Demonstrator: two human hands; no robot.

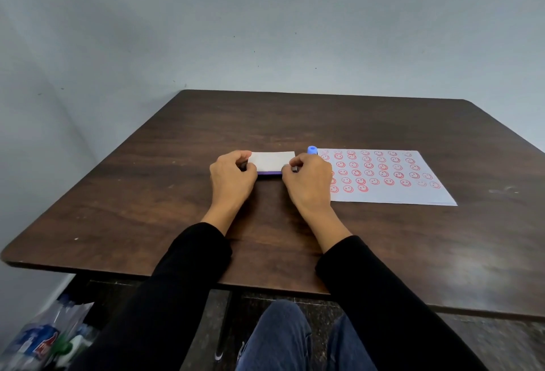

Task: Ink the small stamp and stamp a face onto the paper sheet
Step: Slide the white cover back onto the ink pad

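A flat ink pad box [272,161], white on top with a purple edge, lies closed on the brown table [177,199]. My left hand [233,178] grips its left end and my right hand [309,178] grips its right end, fingertips pinching the sides. Just right of the box stands the small blue stamp [312,150], upright at the near-left corner of the paper sheet [392,193]. The sheet carries several rows of red smiley faces. Neither hand touches the stamp.
The table's front edge runs just above my knees. The wall stands behind the table's far edge. Under the table at the lower left is a bag of plastic bottles [44,338].
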